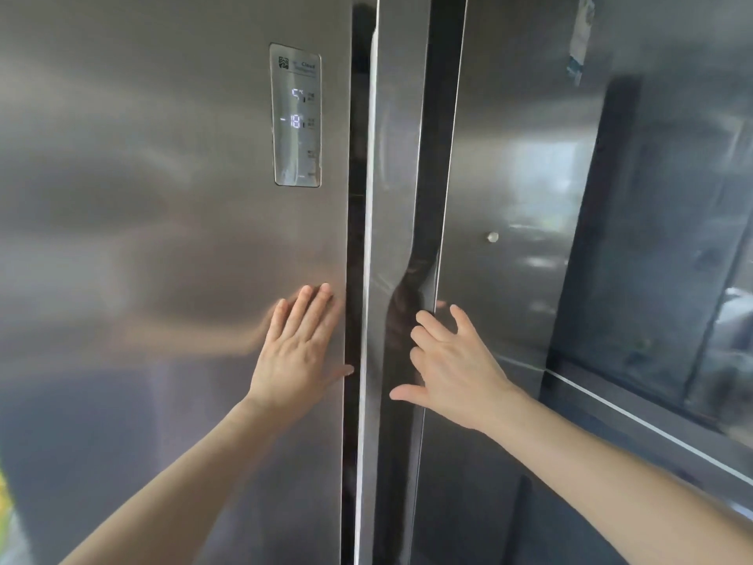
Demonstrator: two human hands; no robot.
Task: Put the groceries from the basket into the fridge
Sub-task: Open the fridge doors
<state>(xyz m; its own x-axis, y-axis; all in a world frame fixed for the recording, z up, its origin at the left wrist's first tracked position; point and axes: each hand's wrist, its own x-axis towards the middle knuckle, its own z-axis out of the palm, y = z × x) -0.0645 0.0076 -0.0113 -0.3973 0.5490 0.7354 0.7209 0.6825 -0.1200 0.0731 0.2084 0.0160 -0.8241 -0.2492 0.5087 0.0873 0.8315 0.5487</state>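
The fingers point(303, 307) of the left hand point(295, 352) lie flat and close together against the steel face of the left door point(171, 246), thumb reaching to the door's inner edge; they hold nothing and look to be pressing or steadying the panel rather than gripping it. The fingers point(423, 320) of the right hand point(456, 364) are spread and slightly curled, thumb splayed low, hovering at or just touching the recessed grip along the edge of the right door point(509, 197); they too have nothing closed in them, and whether the tips are actually hooked into the recess cannot be told. Between the two hands runs the dark vertical gap point(356, 238), and the right door seems to stand slightly off its seat, so the fridge is either just being opened or just being pushed shut; a single frame does not settle which. Bracing one door while working the other would make sense, since it keeps the cabinet from rocking. Higher on the left door the lit control panel point(295, 116) shows two temperature readings. A paper sticker point(580, 38) sits near the top right, and a small round knob point(493, 237) marks the right door. Neither the basket nor any groceries are in view, so how far along the loading is cannot be judged here.
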